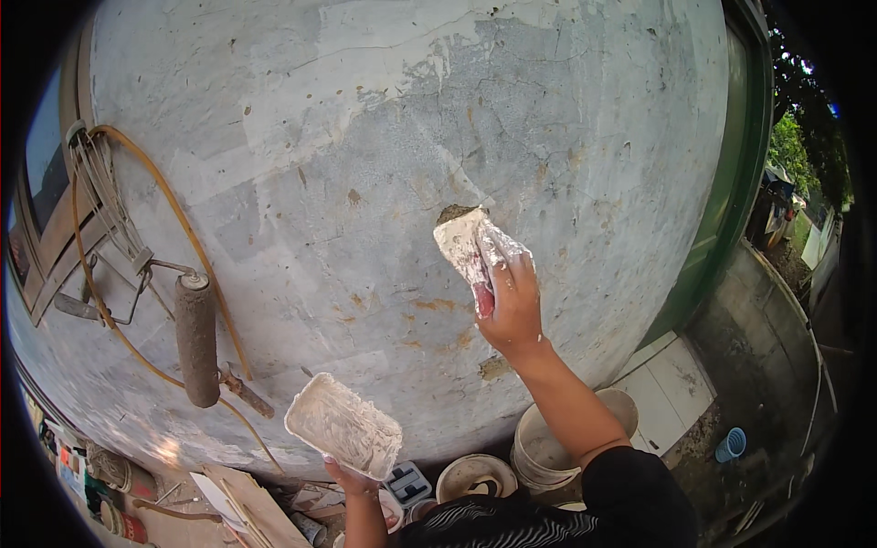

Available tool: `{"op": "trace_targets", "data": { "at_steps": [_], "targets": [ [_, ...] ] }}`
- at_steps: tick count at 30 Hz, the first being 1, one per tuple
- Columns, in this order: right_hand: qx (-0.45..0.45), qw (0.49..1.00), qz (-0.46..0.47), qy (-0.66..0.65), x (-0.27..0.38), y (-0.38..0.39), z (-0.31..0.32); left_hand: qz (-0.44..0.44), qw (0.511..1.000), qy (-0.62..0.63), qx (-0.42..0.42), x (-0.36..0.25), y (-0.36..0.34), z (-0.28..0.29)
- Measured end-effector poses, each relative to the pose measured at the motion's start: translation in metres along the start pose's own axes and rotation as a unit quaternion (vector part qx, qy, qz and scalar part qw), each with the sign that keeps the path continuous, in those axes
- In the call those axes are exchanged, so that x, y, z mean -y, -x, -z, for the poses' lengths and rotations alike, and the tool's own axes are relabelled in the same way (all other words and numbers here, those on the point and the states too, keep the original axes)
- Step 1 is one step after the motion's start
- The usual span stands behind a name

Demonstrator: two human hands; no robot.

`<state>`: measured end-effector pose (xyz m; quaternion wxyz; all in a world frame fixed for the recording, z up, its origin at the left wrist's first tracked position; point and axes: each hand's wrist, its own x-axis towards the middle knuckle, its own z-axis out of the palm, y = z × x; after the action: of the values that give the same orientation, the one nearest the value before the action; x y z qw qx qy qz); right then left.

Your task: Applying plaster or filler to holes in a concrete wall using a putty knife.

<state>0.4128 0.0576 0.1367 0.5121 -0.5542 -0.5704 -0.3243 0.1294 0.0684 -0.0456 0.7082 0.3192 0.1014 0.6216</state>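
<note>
My right hand (504,292), smeared white, grips a scraper with a red handle (482,297); its paste-coated blade (457,239) is at a dark chipped hole (454,214) in the grey, cracked wall (585,110). Whether the blade touches the wall is hard to tell. At the lower left, my left hand (349,477) holds a rectangular tray (343,425) coated inside with whitish paste, its fingers partly hidden beneath it.
A dirty roller (196,342), hose (169,173) and metal rods hang left near a window (46,155). Buckets (539,447), a plastic case (406,482) and boards (233,502) lie along the wall's foot. A green door (694,274) stands right, a blue cup (729,444) on the ground nearby.
</note>
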Motion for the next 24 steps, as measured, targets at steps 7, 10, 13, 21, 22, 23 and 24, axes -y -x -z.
{"op": "trace_targets", "data": {
  "at_steps": [7,10,13,21,22,23,24],
  "targets": [
    [0.026,0.999,0.020,0.027,-0.002,0.004,-0.026,0.003,1.000,-0.004,0.010,-0.008,-0.013,0.016],
    [0.002,0.999,0.034,0.027,0.001,0.002,-0.033,0.005,1.000,-0.005,0.022,-0.009,-0.019,0.008],
    [0.035,0.999,0.008,0.033,0.007,0.001,-0.033,0.017,0.999,-0.005,0.039,-0.004,-0.026,0.015],
    [0.066,0.994,-0.067,0.053,0.015,0.008,-0.041,0.064,0.994,-0.010,0.093,0.013,-0.048,0.015],
    [0.064,0.994,-0.067,0.057,0.017,0.009,-0.042,0.065,0.993,-0.008,0.096,0.014,-0.049,0.012],
    [0.068,0.993,-0.064,0.066,0.019,0.012,-0.043,0.066,0.993,-0.015,0.096,0.014,-0.050,0.009],
    [0.073,0.993,-0.061,0.074,0.021,0.014,-0.045,0.067,0.993,-0.022,0.096,0.015,-0.051,0.007]
  ]
}}
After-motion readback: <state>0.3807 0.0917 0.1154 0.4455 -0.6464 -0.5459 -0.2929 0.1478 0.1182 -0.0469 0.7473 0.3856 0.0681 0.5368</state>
